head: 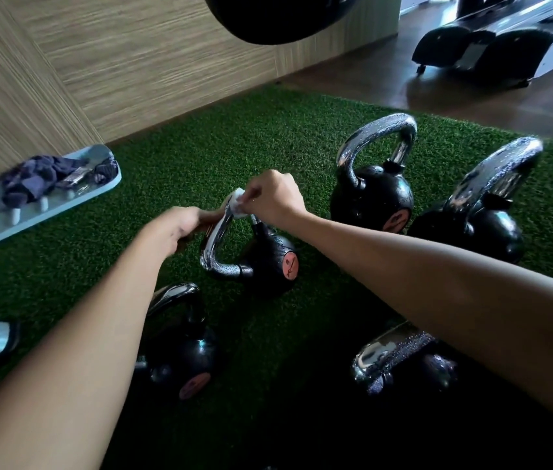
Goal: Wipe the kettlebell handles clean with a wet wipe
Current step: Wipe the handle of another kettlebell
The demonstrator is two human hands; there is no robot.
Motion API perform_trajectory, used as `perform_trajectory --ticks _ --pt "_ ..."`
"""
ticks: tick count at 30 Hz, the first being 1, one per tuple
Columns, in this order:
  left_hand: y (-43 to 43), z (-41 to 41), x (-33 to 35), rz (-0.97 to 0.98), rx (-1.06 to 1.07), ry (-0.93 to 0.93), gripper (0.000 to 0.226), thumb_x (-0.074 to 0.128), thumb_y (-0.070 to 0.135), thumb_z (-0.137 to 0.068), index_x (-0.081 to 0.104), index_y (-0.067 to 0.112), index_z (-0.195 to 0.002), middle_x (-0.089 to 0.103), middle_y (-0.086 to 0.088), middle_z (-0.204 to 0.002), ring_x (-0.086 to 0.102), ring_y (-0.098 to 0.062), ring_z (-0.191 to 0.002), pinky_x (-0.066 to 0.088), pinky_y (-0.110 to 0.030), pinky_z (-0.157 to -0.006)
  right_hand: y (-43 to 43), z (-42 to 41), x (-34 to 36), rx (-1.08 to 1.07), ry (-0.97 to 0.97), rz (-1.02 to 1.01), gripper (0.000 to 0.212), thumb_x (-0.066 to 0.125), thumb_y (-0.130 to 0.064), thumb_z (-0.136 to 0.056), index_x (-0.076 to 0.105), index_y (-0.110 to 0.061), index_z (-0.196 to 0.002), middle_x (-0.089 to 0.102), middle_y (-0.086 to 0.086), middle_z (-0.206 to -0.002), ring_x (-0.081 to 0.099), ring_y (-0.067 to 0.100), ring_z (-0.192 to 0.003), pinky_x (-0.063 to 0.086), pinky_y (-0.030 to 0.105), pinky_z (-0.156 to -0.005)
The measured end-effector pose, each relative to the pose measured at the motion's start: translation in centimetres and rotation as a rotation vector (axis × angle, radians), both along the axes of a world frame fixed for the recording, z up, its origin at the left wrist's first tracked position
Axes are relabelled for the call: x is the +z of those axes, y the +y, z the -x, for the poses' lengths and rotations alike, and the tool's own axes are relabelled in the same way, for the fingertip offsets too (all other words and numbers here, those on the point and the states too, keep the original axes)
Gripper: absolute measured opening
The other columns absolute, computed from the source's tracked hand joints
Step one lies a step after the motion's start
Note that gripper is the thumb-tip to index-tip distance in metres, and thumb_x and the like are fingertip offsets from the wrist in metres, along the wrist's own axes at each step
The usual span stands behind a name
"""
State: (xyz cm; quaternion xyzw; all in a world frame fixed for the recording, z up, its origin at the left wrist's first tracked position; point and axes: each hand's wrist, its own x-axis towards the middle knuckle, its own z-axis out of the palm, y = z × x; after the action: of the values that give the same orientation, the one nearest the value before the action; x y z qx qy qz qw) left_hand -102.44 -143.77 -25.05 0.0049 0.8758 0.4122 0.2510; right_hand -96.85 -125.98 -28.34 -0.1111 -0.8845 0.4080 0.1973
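kettlebell point(268, 262) is tipped on the turf point(200, 157) | its handle point(215, 239) is clasped by the left grip point(173, 228), likely for steadying | wet wipe point(237, 203) is pinched by the right grip point(275, 195) against the handle's top for rubbing

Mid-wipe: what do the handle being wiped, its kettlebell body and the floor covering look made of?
Handle: likely chromed steel, with mirror-bright reflections and speckled stretches. Kettlebell body: black with semi-gloss highlights, perhaps a rubber or vinyl coating; uncertain. Floor covering: synthetic turf, a short green fibrous pile.
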Motion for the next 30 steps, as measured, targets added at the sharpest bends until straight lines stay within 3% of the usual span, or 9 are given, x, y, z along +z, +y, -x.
perform_trajectory --ticks 3,7,9,11,13,15,21,27,30 --pt "-0.6 0.0 0.0 0.005 0.025 -0.036 0.048 0.084 0.055 -0.064 0.074 0.016 -0.091 0.065 -0.010 -0.134 0.038 -0.035 -0.144 0.031 -0.049 -0.116 -0.2 0.1 -0.4 -0.032 0.004 0.029 0.009 0.088 -0.026 -0.075 0.081 -0.023 -0.078 0.076 -0.008 -0.077 0.069 0.005 -0.071 0.062 0.029 -0.068" --pt "-0.4 -0.5 0.2 0.004 0.012 -0.050 0.046 0.083 0.054 -0.063 0.075 0.017 -0.090 0.073 0.003 -0.093 0.038 -0.034 -0.144 0.037 -0.045 -0.109 0.3 0.5 0.1 -0.135 0.046 0.108 0.009 0.085 -0.030 -0.078 0.078 -0.025 -0.081 0.076 -0.007 -0.077 0.071 0.005 -0.071 0.063 0.029 -0.071" --pt "-0.1 -0.5 0.2 0.016 0.013 -0.036 0.046 0.080 0.055 -0.071 0.076 0.015 -0.092 0.074 0.001 -0.097 0.045 -0.034 -0.138 0.040 -0.043 -0.101 -0.3 -0.5 -0.1 -0.055 0.044 0.106 0.024 0.088 -0.032 -0.076 0.074 -0.023 -0.094 0.077 -0.005 -0.080 0.072 0.005 -0.071 0.061 0.024 -0.066" --pt "0.2 -0.5 0.4 0.048 0.003 -0.032 0.053 0.079 0.061 -0.067 0.076 0.015 -0.094 0.072 -0.005 -0.116 0.062 -0.027 -0.107 0.041 -0.035 -0.078 -1.1 -1.4 -0.3 0.003 0.028 0.082 0.034 0.090 -0.029 -0.074 0.075 -0.022 -0.103 0.079 -0.004 -0.085 0.072 0.004 -0.074 0.060 0.022 -0.068" --pt "0.4 -0.5 0.6 0.075 -0.007 -0.047 0.058 0.078 0.065 -0.055 0.074 0.018 -0.088 0.071 -0.001 -0.104 0.045 -0.015 -0.063 0.030 -0.029 -0.056 -1.2 -1.3 0.3 -0.026 0.012 0.098 0.029 0.090 -0.027 -0.075 0.078 -0.022 -0.101 0.078 -0.004 -0.088 0.073 0.007 -0.075 0.062 0.026 -0.068" --pt "0.9 -0.3 0.7 0.095 -0.001 -0.057 0.058 0.077 0.065 -0.046 0.072 0.019 -0.082 0.066 0.005 -0.099 0.031 -0.012 -0.056 0.023 -0.028 -0.049 -0.7 -0.9 1.2 -0.089 -0.018 0.195 0.023 0.089 -0.029 -0.076 0.080 -0.021 -0.096 0.074 -0.008 -0.081 0.072 0.010 -0.073 0.063 0.029 -0.066" --pt "1.3 0.4 0.5 0.134 -0.050 -0.040 0.086 0.078 0.078 -0.045 0.072 0.015 -0.103 0.056 -0.001 -0.101 0.032 -0.013 -0.056 0.025 -0.026 -0.051 -1.8 -2.8 0.4 -0.058 -0.075 0.285 0.021 0.085 -0.026 -0.081 0.072 -0.026 -0.065 0.070 -0.009 -0.065 0.054 0.001 -0.048 0.047 0.016 -0.045" --pt "1.4 1.0 -0.4 0.090 -0.058 -0.056 0.071 0.077 0.077 -0.058 0.072 0.017 -0.098 0.055 -0.002 -0.096 0.037 -0.011 -0.062 0.033 -0.028 -0.054 -2.0 -2.8 0.6 -0.106 -0.097 0.409 0.026 0.087 -0.022 -0.078 0.069 -0.027 -0.060 0.074 -0.002 -0.069 0.051 0.002 -0.045 0.042 0.019 -0.042" --pt "1.2 1.5 -1.0 0.076 -0.039 -0.042 0.063 0.078 0.068 -0.070 0.069 0.012 -0.099 0.054 -0.003 -0.094 0.051 -0.016 -0.079 0.046 -0.035 -0.071 -3.8 -3.8 -1.0 -0.006 -0.176 0.478 0.023 0.088 -0.020 -0.077 0.067 -0.025 -0.067 0.072 -0.001 -0.074 0.057 0.009 -0.055 0.045 0.024 -0.047"
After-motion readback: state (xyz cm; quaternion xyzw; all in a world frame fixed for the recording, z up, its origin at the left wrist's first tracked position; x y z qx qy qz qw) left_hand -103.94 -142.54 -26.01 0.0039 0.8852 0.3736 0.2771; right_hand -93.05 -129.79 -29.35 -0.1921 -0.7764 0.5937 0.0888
